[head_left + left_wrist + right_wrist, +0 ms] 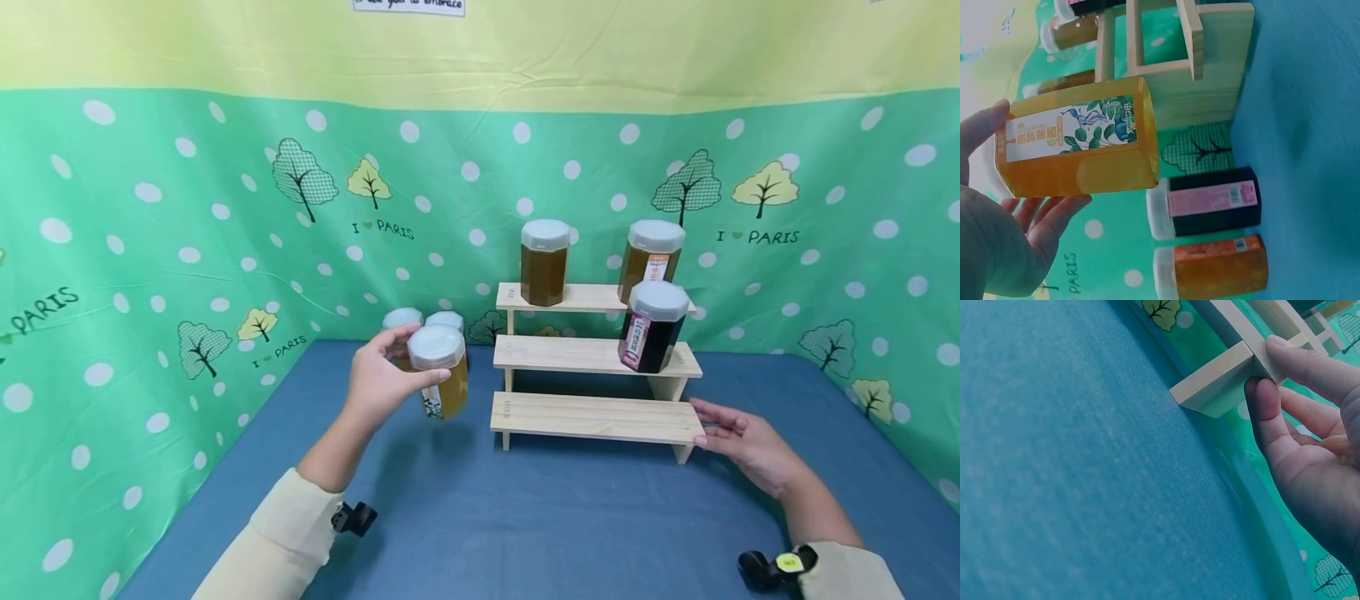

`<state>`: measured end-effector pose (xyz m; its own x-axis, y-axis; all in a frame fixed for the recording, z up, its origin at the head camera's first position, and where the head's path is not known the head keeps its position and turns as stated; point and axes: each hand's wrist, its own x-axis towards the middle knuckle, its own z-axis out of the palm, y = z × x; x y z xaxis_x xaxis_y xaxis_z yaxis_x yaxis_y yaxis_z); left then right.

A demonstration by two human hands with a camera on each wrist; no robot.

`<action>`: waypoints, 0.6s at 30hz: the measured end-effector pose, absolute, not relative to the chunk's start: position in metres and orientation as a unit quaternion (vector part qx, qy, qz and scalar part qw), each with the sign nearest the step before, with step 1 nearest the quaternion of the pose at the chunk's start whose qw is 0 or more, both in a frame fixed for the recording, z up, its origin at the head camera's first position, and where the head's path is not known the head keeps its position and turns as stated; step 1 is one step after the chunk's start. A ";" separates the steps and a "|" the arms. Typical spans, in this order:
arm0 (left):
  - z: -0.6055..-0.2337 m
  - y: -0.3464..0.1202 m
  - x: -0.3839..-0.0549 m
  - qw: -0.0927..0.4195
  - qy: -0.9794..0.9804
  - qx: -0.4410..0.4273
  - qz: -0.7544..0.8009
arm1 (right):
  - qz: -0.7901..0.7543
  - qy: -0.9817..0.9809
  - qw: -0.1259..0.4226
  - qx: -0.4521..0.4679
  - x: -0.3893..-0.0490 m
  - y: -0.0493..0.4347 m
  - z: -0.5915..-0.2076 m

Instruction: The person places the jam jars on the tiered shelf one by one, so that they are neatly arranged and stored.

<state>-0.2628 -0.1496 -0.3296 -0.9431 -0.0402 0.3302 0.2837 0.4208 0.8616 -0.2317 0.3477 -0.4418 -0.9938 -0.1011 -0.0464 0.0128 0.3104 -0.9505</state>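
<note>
My left hand (375,375) grips a faceted jar (453,390) of amber contents near its white lid, thumb on one side and fingers on the other. The jar is held up over the blue cloth, and its leafy white label (1072,130) shows in the left wrist view. At the right end of a three-tier wooden stand (592,419), my right hand (753,454) pinches the lowest board. The right wrist view shows the thumb (1297,359) on top of that board's end and a fingertip below it.
Two amber jars, one left (544,267) and one right (637,265), stand on the top tier. A dark jar (660,337) occupies the middle tier's right end. Behind the held jar are a dark jar (1210,203) and an orange-labelled jar (1222,269). A patterned green curtain (450,208) hangs behind.
</note>
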 end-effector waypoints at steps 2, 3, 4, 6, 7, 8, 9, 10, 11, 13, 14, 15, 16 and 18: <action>-0.328 -0.146 -0.263 0.150 -0.828 -0.078 -0.535 | -0.589 0.807 0.048 -0.030 -0.231 0.348 -0.442; -0.327 -0.144 -0.264 0.150 -0.828 -0.081 -0.535 | -0.589 0.806 0.047 -0.031 -0.231 0.349 -0.442; -0.326 -0.142 -0.264 0.150 -0.828 -0.083 -0.534 | -0.591 0.805 0.047 -0.032 -0.231 0.349 -0.442; -0.324 -0.138 -0.265 0.149 -0.828 -0.088 -0.534 | -0.592 0.804 0.046 -0.032 -0.231 0.349 -0.442; -0.323 -0.136 -0.265 0.147 -0.828 -0.091 -0.534 | -0.592 0.804 0.046 -0.032 -0.232 0.349 -0.443; -0.323 -0.134 -0.265 0.146 -0.827 -0.094 -0.534 | -0.591 0.805 0.046 -0.032 -0.232 0.350 -0.443; -0.322 -0.132 -0.265 0.145 -0.826 -0.097 -0.537 | -0.591 0.805 0.045 -0.032 -0.232 0.350 -0.443; -0.321 -0.130 -0.266 0.144 -0.824 -0.099 -0.538 | -0.591 0.805 0.045 -0.032 -0.232 0.349 -0.443; -0.321 -0.128 -0.266 0.143 -0.823 -0.102 -0.541 | -0.590 0.806 0.045 -0.032 -0.232 0.349 -0.443; -0.320 -0.124 -0.267 0.141 -0.820 -0.104 -0.545 | -0.589 0.806 0.046 -0.032 -0.233 0.349 -0.443; -0.319 -0.121 -0.267 0.141 -0.819 -0.105 -0.546 | -0.589 0.806 0.046 -0.032 -0.233 0.349 -0.443; -0.319 -0.119 -0.268 0.141 -0.819 -0.106 -0.546 | -0.589 0.806 0.047 -0.032 -0.233 0.349 -0.443; -0.318 -0.117 -0.268 0.141 -0.819 -0.107 -0.546 | -0.589 0.806 0.048 -0.031 -0.233 0.349 -0.443; -0.318 -0.113 -0.269 0.140 -0.818 -0.109 -0.547 | -0.591 0.805 0.049 -0.031 -0.232 0.349 -0.443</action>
